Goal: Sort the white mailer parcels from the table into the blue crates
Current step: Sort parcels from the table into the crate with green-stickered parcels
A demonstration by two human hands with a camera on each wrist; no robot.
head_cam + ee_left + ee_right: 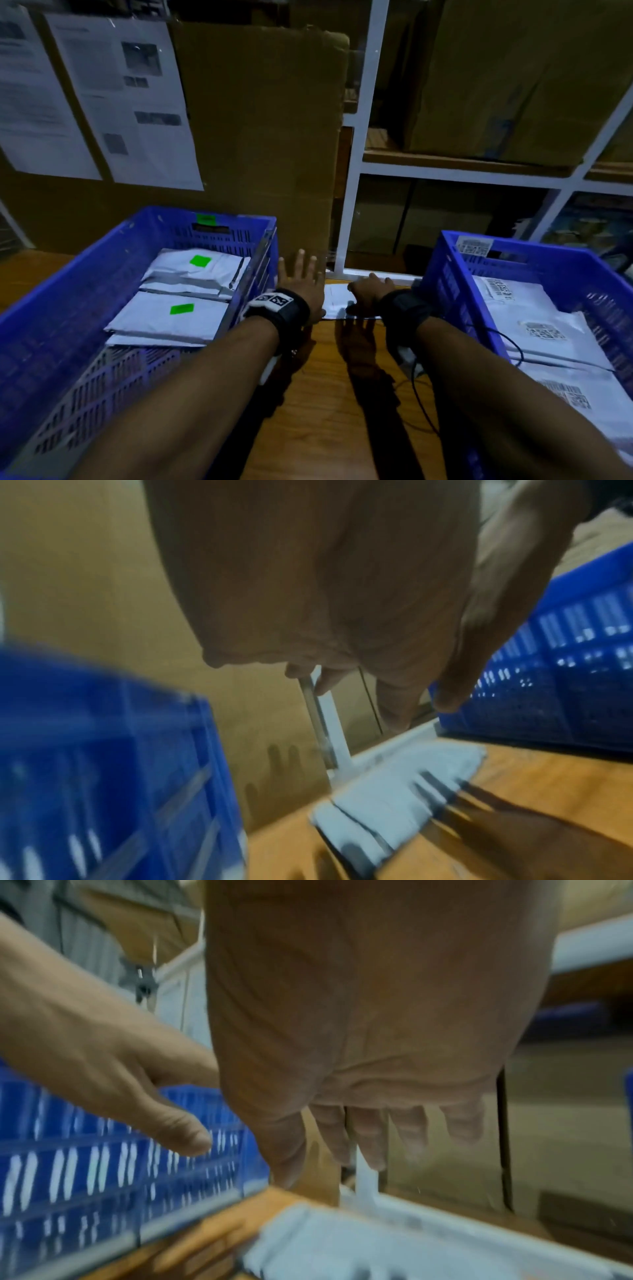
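One white mailer parcel [335, 303] lies flat on the wooden table [325, 394] between two blue crates. My left hand [301, 270] hovers at its left end with fingers spread, holding nothing. My right hand [368, 286] is over the parcel's right part; the right wrist view shows its fingers [373, 1139] straight, just above the parcel [325, 1240]. The left crate [137, 233] holds parcels with green stickers [191, 270]. The right crate [445, 274] holds parcels with barcode labels [534, 325]. The left wrist view shows the parcel [387, 791] below my palm.
An upright cardboard sheet [260, 137] and a white shelf frame [363, 137] with boxes stand just behind the table's far edge. Papers [130, 102] hang at the back left. A black cable [421, 404] runs along the right crate's wall.
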